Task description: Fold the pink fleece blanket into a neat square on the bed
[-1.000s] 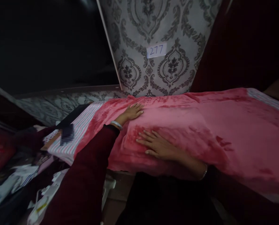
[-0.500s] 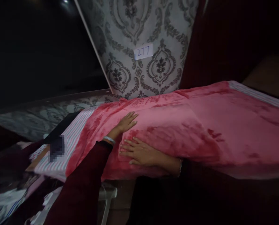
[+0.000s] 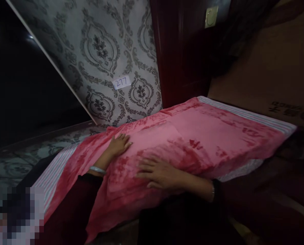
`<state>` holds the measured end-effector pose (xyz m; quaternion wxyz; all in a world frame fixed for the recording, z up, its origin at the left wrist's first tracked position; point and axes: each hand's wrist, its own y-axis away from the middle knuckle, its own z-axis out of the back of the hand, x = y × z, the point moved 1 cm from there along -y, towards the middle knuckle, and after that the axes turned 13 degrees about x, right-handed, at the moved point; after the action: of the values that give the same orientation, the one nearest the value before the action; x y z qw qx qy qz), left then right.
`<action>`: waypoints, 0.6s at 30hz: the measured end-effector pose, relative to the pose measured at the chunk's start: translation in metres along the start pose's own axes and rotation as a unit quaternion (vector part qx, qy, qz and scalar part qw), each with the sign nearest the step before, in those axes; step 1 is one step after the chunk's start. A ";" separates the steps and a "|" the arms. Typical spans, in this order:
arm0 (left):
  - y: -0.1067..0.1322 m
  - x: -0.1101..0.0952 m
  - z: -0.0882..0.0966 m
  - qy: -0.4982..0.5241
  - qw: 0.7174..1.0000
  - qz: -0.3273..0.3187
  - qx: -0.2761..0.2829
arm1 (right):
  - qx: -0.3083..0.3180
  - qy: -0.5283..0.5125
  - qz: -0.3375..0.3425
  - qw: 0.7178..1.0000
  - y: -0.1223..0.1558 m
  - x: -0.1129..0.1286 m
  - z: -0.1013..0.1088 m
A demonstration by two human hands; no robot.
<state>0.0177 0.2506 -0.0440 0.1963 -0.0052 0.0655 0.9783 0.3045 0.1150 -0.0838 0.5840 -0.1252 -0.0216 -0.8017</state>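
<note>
A pink plush blanket (image 3: 192, 126) with darker red brushed patches is spread over a long surface. On its left part, my left hand (image 3: 118, 144) lies flat with fingers spread, a pale bangle round the wrist. My right hand (image 3: 162, 173), slightly blurred, rests palm down on the blanket nearer to me, fingers apart. Under both hands the blanket forms a raised, folded layer. Striped cloth (image 3: 57, 170) shows from beneath it at the left end, and more striped cloth (image 3: 251, 114) at the far right edge.
Patterned wallpaper (image 3: 101, 51) with a paper label reading 277 (image 3: 121, 82) stands behind. A dark red door or panel (image 3: 177, 51) and a large cardboard box (image 3: 269, 68) are at the right. A dark glossy panel (image 3: 27, 85) fills the left.
The view has turned right, showing more of the cardboard box and the blanket's right end. My right hand has slid rightward over the blanket, farther from my left hand. Both hands stay flat.
</note>
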 end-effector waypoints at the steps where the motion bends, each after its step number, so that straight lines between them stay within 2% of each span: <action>1: -0.008 -0.019 0.004 -0.002 1.000 -0.016 0.013 | 0.004 -0.002 -0.028 1.000 0.020 -0.008 0.004; 5: -0.057 -0.108 0.013 0.009 0.989 -0.124 0.075 | -0.006 0.014 -0.115 0.993 0.078 -0.042 0.011; 7: -0.086 -0.144 0.013 0.012 0.983 -0.161 0.083 | -0.014 0.027 -0.139 0.990 0.090 -0.053 0.008; 9: -0.114 -0.169 0.010 0.022 0.981 -0.170 0.089 | -0.014 0.034 -0.149 0.988 0.093 -0.060 0.001; 12: -0.145 -0.184 0.000 0.030 0.983 -0.142 0.111 | -0.031 0.028 -0.152 0.987 0.091 -0.063 -0.011; 15: -0.164 -0.183 -0.009 0.028 0.983 -0.124 0.130 | -0.055 0.012 -0.153 0.987 0.091 -0.063 -0.021; 18: -0.177 -0.176 -0.014 0.042 0.980 -0.142 0.133 | -0.056 -0.007 -0.156 0.986 0.093 -0.064 -0.024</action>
<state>0.2484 0.3430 -0.0738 0.3289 -0.0297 0.2021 0.9220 0.4058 0.1404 -0.1321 0.4436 -0.1580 0.0002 -0.8822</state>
